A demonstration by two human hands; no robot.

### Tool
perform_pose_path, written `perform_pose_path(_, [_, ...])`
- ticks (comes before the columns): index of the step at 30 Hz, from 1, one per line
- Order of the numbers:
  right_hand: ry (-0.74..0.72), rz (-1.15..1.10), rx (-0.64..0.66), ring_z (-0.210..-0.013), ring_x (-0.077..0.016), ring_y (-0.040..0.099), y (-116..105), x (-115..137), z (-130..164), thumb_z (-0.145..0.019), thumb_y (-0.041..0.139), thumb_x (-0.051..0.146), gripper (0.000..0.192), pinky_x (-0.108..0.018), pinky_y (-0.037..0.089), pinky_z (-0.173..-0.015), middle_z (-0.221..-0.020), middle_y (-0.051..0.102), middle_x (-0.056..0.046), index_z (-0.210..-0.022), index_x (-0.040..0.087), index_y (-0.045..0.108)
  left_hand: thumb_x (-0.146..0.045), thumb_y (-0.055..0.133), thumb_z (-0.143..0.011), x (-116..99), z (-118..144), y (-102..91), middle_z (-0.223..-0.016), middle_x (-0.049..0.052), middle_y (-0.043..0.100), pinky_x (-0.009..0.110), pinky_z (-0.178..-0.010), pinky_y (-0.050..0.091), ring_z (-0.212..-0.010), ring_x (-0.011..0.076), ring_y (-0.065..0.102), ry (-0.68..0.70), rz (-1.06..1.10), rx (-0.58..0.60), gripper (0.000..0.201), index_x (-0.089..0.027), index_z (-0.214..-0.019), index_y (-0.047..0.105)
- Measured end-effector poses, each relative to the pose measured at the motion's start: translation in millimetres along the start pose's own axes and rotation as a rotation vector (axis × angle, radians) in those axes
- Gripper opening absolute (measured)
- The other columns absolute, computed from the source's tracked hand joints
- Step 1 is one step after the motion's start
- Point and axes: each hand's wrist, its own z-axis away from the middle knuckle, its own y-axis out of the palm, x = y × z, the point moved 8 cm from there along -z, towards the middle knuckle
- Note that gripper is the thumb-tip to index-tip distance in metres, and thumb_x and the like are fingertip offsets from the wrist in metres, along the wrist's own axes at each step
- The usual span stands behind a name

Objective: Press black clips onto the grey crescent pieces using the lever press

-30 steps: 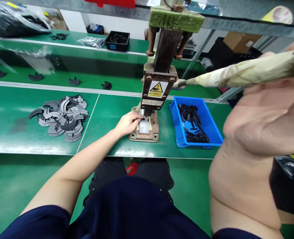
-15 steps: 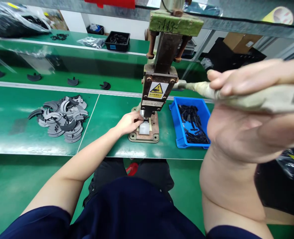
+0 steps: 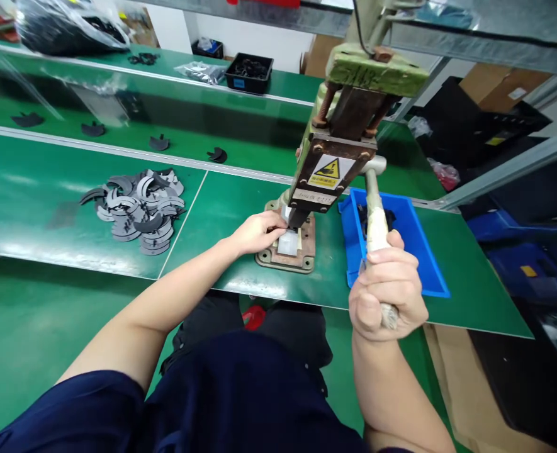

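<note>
A hand press (image 3: 337, 151) with a yellow warning label stands on the green bench. My right hand (image 3: 388, 296) is shut on its wrapped lever handle (image 3: 376, 221), which is pulled down toward me. At the press base (image 3: 278, 258) my left hand (image 3: 258, 231) has its fingertips pinched on a small pale part (image 3: 288, 241) under the ram. To the right of the press sits a blue bin (image 3: 415, 242) with small black pieces inside.
A heap of grey curved flat parts (image 3: 136, 207) lies on the bench to the left. Single dark parts (image 3: 216, 154) sit spaced on the belt behind. A black tray (image 3: 248, 72) and plastic bags stand on the far bench. Blue crates (image 3: 523, 251) are at the right.
My right hand has swung the lever from high at the right down to in front of the blue bin. The view has shifted left. My left hand stays at the die.
</note>
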Motion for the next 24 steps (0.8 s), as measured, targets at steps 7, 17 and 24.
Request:
perform_pose_path(7, [-0.089,-0.059,-0.183,-0.080,-0.0157,0.067,3,-6,-1,-0.082,0.070,0.036,0.032,-0.055,0.056,-0.109,-0.064,0.057,0.006,-0.060,0.024,0.050,-0.036,0.062,-0.100,64,41,-96.4,-0.126,0.012,0.077,0.043,-0.109,0.053,-0.114,0.0263,0.070,-0.257,-0.424,-0.014,0.033,-0.019,-0.123,0.078])
perform_pose_path(17, [-0.178,-0.108,-0.363,-0.066,-0.0134,0.059,7,-11,1,-0.080,0.072,0.039,0.042,-0.048,0.062,-0.100,-0.056,0.047,0.006,-0.056,0.024,0.041,-0.050,0.073,-0.086,188,114,-276.1,-0.142,0.007,0.075,0.034,-0.107,0.049,-0.127,0.0316,0.068,-0.918,-0.891,0.341,0.055,-0.027,-0.135,0.077])
perform_pose_path(24, [-0.128,-0.057,-0.354,-0.063,-0.0154,0.058,4,-13,2,-0.081,0.070,0.043,0.047,-0.052,0.062,-0.098,-0.055,0.047,0.006,-0.053,0.025,0.037,-0.047,0.079,-0.079,205,110,-257.7,-0.136,0.009,0.077,0.032,-0.098,0.052,-0.122,0.0293,0.072,-0.917,-0.839,0.435,0.066,-0.023,-0.141,0.070])
